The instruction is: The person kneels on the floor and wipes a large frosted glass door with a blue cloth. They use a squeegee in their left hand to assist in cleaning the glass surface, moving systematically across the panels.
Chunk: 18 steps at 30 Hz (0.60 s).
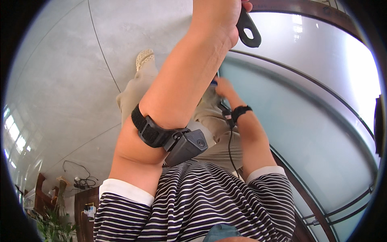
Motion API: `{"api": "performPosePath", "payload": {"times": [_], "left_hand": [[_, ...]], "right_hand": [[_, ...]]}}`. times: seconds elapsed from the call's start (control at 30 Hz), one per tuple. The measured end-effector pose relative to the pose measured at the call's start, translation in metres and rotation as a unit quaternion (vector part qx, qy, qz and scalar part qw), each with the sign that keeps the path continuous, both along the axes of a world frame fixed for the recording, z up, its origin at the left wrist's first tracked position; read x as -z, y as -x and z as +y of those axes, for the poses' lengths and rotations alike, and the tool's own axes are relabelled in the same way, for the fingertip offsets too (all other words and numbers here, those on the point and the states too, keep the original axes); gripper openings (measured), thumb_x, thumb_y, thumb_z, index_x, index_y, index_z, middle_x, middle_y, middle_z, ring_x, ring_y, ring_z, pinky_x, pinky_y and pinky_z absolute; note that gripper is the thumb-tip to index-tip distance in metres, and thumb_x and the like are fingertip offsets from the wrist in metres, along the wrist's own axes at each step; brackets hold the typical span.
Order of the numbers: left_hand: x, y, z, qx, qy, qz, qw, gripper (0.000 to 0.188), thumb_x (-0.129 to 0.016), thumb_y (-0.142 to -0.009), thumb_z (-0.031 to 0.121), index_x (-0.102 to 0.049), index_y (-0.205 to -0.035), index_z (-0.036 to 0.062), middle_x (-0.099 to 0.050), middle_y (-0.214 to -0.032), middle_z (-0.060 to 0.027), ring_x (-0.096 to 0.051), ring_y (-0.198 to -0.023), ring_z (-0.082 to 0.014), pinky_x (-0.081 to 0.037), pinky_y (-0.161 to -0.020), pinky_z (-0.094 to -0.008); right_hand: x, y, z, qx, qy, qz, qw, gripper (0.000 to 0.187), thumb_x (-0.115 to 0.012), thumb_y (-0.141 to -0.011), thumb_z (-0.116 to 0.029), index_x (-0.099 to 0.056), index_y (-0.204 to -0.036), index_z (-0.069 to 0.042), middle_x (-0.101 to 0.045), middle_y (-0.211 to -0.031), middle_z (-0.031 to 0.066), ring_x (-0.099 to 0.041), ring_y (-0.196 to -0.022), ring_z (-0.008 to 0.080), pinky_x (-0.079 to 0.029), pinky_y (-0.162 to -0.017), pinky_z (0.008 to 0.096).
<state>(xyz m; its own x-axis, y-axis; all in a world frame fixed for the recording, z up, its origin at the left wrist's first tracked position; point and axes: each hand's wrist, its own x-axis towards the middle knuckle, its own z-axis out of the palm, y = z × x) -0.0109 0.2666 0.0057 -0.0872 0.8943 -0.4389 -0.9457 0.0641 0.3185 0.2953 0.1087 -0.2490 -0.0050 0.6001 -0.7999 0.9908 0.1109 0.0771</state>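
Observation:
My left arm stretches up across the view, and my left hand (221, 18) is cut off by the top edge. It is closed round a black handle (248, 34) with an oval hanging hole at its end; the rest of that tool is out of view. Lower and to the right, close to the glass panel, is my right hand (224, 88), with its fingers curled. A small blue piece (213, 82) shows at these fingers, but my left forearm hides most of it, so its kind is unclear.
A frosted glass panel (282, 109) with dark rails fills the right side. A camera (187, 147) is strapped to my left arm; a cabled device (227, 117) sits at my right wrist. Tangled cables (82, 183), a plant (52, 226) and wooden furniture (82, 205) stand lower left on grey floor (60, 97).

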Motion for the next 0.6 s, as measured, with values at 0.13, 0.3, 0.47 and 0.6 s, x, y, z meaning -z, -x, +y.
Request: {"api": "performPosePath", "payload": {"times": [0.13,0.3,0.47,0.6], "left_hand": [[0.003,0.003,0.009,0.007,0.033,0.001,0.999,0.014,-0.059,-0.093,0.017,-0.055,-0.098,0.0045,-0.056,-0.089,-0.0038,-0.052,-0.069,-0.0108,-0.047,-0.058,-0.0247],[-0.002,0.003,0.002,-0.002,0.037,-0.005,0.999,0.014,-0.059,-0.093,0.017,-0.055,-0.097,0.0046,-0.055,-0.089,-0.0035,-0.052,-0.068,-0.0105,-0.047,-0.059,-0.0243],[0.004,0.003,0.001,-0.013,-0.017,0.017,1.0,0.013,-0.058,-0.093,0.017,-0.055,-0.098,0.0046,-0.055,-0.089,-0.0035,-0.051,-0.069,-0.0102,-0.046,-0.059,-0.0239],[-0.003,0.001,0.001,-0.013,-0.006,0.014,1.0,0.013,-0.058,-0.093,0.016,-0.056,-0.097,0.0044,-0.055,-0.089,-0.0037,-0.052,-0.069,-0.0105,-0.046,-0.058,-0.0241]], "right_hand": [[-0.041,0.08,0.111,-0.125,-0.298,0.147,0.935,0.037,-0.057,-0.08,-0.005,-0.059,-0.115,-0.014,-0.059,-0.104,0.0161,-0.057,-0.102,0.0411,-0.05,-0.08,0.0529],[-0.054,0.116,0.195,-0.319,-0.513,0.049,0.796,0.027,-0.057,-0.082,-0.011,-0.064,-0.107,-0.015,-0.061,-0.104,0.01,-0.055,-0.104,0.0344,-0.047,-0.08,0.0478],[0.027,0.055,0.124,-0.398,-0.413,-0.005,0.819,0.02,-0.057,-0.084,-0.017,-0.069,-0.099,-0.015,-0.062,-0.103,0.0038,-0.052,-0.106,0.0277,-0.045,-0.081,0.0428],[0.063,-0.025,-0.006,-0.4,-0.175,-0.072,0.897,0.019,-0.056,-0.086,-0.021,-0.073,-0.093,-0.016,-0.064,-0.103,-0.0011,-0.05,-0.107,0.0223,-0.042,-0.081,0.0387]]}}
